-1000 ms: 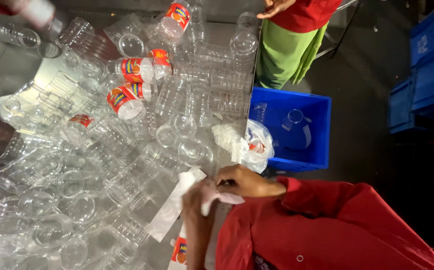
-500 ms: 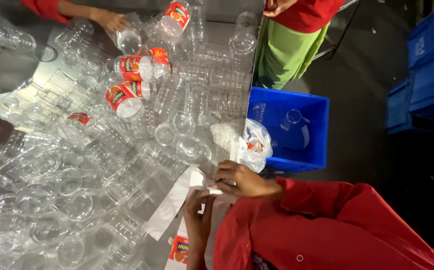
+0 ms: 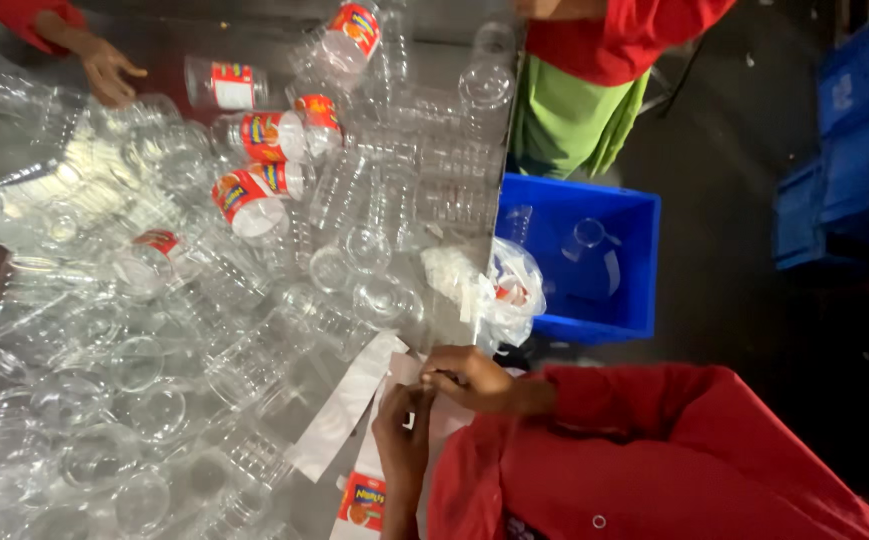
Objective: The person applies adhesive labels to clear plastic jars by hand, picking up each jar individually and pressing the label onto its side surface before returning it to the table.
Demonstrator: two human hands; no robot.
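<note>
Partly hidden label sheet (image 3: 402,392), fingers (image 3: 424,385) pinching

The two hands in red sleeves now meet at the table edge: the upper hand (image 3: 469,376) has slid down from the white strip (image 3: 346,403) and pinches with the lower hand (image 3: 404,432) at a small piece between their fingertips, where a second ago they were apart. At the far corner another person's hand (image 3: 106,68) has drawn back from the clear jars, and a labelled jar (image 3: 222,84) now lies beside it.
</note>
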